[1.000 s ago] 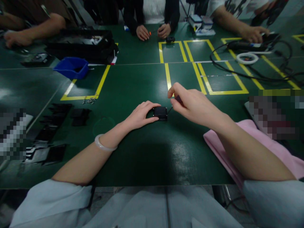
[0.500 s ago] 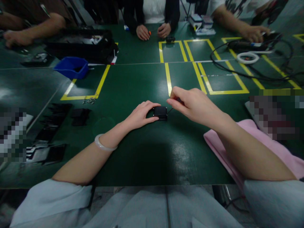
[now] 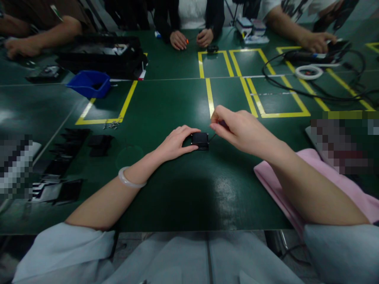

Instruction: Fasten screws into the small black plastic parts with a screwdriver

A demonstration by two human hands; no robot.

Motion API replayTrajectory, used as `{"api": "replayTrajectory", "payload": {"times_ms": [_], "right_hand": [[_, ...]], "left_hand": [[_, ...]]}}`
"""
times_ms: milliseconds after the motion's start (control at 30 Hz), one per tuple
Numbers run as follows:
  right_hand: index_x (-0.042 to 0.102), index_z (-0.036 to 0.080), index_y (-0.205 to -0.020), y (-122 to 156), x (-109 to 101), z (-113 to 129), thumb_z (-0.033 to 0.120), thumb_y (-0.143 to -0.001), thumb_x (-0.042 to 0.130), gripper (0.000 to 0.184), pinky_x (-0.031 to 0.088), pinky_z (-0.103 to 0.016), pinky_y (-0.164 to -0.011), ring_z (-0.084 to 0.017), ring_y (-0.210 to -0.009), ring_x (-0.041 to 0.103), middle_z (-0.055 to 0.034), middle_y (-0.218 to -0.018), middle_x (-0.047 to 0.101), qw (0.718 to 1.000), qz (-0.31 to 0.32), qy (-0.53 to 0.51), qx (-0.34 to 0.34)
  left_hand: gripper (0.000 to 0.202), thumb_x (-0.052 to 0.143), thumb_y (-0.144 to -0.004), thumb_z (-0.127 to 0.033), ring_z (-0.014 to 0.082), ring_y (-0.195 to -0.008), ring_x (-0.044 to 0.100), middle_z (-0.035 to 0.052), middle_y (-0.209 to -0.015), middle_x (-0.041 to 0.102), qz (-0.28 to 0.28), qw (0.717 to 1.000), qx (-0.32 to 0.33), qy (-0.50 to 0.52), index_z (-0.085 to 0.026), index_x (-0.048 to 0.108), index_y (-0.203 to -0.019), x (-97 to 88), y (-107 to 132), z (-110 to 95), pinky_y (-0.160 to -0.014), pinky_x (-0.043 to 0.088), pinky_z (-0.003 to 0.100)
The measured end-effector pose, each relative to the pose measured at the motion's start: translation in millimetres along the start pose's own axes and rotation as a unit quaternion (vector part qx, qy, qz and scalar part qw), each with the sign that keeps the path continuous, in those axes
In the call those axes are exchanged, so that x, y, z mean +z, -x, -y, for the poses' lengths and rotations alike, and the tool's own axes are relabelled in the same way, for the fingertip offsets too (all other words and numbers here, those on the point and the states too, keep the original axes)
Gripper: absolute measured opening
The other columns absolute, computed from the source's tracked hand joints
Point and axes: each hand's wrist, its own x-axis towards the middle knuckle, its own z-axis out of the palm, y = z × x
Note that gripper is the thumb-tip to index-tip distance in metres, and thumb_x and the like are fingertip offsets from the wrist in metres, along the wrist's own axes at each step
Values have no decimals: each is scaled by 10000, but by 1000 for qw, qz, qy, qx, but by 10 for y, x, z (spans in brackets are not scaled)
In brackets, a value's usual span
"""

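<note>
A small black square part (image 3: 199, 141) lies flat on the green table (image 3: 177, 197). My left hand (image 3: 174, 144) rests beside it, thumb and fingers closed on its left side and holding it down. A thin black wire (image 3: 212, 137) runs from the part's right edge up into my right hand (image 3: 239, 130). That hand hovers just right of and above the part, thumb and forefinger pinched on the wire's end. A pale bangle (image 3: 128, 179) sits on my left wrist.
Black parts (image 3: 99, 144) and small screws (image 3: 111, 126) lie at left, a blue bin (image 3: 89, 84) and black trays (image 3: 100, 55) behind them. Yellow tape boxes (image 3: 251, 85) mark the table. Cables and a white ring (image 3: 308, 72) sit far right. Other people's hands (image 3: 191, 39) work at the far edge. A pink cloth (image 3: 325, 177) lies under my right arm.
My right hand dipped slightly toward the part and came back up a little, still pinching the wire. My left hand and the black part stayed still.
</note>
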Motion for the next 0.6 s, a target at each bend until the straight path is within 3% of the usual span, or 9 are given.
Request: {"api": "replayTrajectory", "payload": {"times_ms": [133, 333, 500, 600], "right_hand": [[549, 201, -1112, 4, -8, 11, 261, -984, 429, 185, 332, -277, -636, -168, -658, 558, -16, -775, 642, 1000, 0, -23, -5], [569, 215, -983, -5, -7, 6, 342, -1007, 448, 176, 305, -279, -624, -165, -625, 536, -2, -711, 603, 1000, 11, -11, -1], [538, 196, -1121, 6, -7, -8, 262, -995, 434, 177, 325, -276, -638, -173, -678, 571, -15, -789, 629, 999, 5, -38, -14], [544, 192, -1106, 4, 4, -4, 280, -1005, 428, 177, 318, -277, -635, -171, -671, 560, -15, -778, 621, 999, 2, -32, -10]], "left_hand": [[539, 583, -943, -550, 280, -1125, 559, 99, -1231, 600, 4, 1000, -4, 0, -232, 534, -1375, -7, -3, -10, -978, 446, 413], [542, 593, -943, -547, 275, -1127, 562, 98, -1227, 604, -6, 1000, 1, 1, -226, 533, -1376, 1, 2, -3, -978, 447, 407], [523, 608, -941, -518, 275, -1129, 561, 98, -1226, 601, -1, 1000, 1, -1, -215, 545, -1363, -6, -3, -17, -974, 447, 404], [528, 605, -940, -527, 277, -1131, 564, 97, -1224, 601, -3, 1000, 0, -1, -217, 544, -1363, -5, -5, -18, -979, 445, 408]]}}
